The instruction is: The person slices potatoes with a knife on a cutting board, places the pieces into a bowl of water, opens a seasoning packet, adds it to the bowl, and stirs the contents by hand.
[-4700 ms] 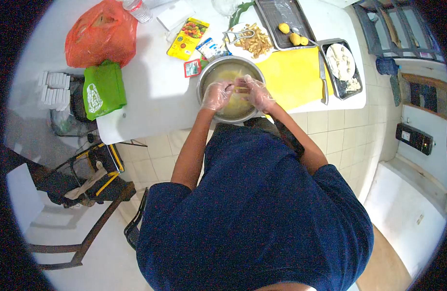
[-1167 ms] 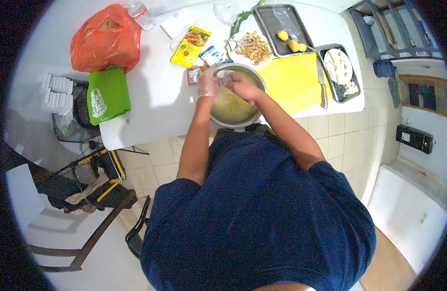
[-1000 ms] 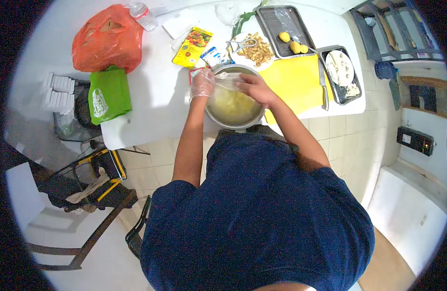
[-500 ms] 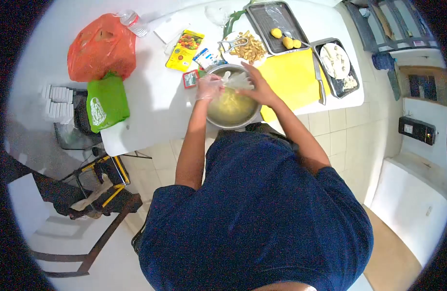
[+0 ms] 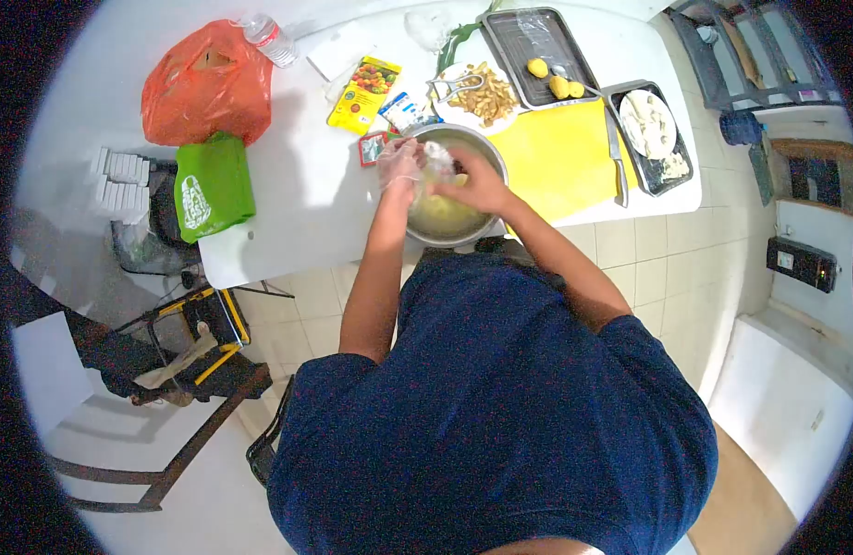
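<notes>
My left hand, in a thin clear plastic glove, is closed over the left rim of a metal bowl. It pinches a second clear plastic glove, which looks bunched up. My bare right hand reaches over the bowl from the right. Its fingers are curled at the bunched glove, with the thumb lower down; the exact grip is partly blurred. Below the hands, pale yellow pieces lie in cloudy liquid in the bowl.
A knife lies on the yellow cutting mat. Behind are a plate of peelings with a peeler and a dark tray with potatoes. A second tray holds a white plate. Left are packets, red bag and green bag.
My right hand has moved left, closer to my left hand, and its fingers have curled in. The loose glove, spread out before, is now bunched between the hands. The view has shifted slightly.
</notes>
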Demonstrator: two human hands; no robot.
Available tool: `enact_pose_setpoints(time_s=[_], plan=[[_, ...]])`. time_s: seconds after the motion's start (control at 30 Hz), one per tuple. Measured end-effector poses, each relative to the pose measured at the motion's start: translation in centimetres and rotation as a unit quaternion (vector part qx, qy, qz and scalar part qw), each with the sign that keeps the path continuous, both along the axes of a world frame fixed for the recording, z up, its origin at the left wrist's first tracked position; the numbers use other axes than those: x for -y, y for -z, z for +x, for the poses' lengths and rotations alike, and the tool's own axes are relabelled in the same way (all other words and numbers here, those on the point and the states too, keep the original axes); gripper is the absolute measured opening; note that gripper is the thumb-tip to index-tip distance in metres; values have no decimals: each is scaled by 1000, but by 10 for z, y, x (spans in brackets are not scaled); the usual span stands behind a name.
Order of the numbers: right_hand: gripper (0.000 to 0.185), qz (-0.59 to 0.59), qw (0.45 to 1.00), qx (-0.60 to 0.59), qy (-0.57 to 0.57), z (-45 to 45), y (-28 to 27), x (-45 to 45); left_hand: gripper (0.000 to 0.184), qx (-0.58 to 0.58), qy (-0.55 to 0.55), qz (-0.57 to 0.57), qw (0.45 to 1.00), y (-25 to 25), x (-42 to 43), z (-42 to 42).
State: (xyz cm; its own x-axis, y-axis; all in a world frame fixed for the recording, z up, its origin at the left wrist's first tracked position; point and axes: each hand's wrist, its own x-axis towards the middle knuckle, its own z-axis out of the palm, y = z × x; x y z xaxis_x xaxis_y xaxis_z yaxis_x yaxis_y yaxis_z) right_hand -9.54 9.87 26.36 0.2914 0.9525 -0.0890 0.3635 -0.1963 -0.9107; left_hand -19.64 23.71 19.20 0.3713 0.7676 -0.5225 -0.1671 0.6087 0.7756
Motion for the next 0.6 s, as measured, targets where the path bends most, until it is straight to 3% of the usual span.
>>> enact_pose_setpoints(time_s=[0.1,0.13,0.23,0.27,0.33,0.37,0.4,0.5,0.6], plan=[[55,80,993,89,21,-14,26,-5,17,-4,69,-27,997,-9,13,1],[47,86,994,60,39,-14,36,-7,18,6,93,7,996,-10,17,0],[32,147,972,164,79,-9,50,-5,18,45,130,101,985,5,33,-1],[31,156,968,184,70,-7,48,-4,16,3,152,107,983,14,36,0],[31,174,958,223,51,-5,29,-1,13,7,97,115,989,17,52,3],[32,151,968,185,76,-6,28,1,12,10,69,119,990,16,62,5],[34,126,976,145,101,-7,28,4,20,-62,75,164,982,3,68,8],[35,82,985,80,129,2,26,5,25,-225,206,303,903,-40,71,8],[32,77,986,26,149,9,39,5,32,-232,218,384,867,-41,83,8]])
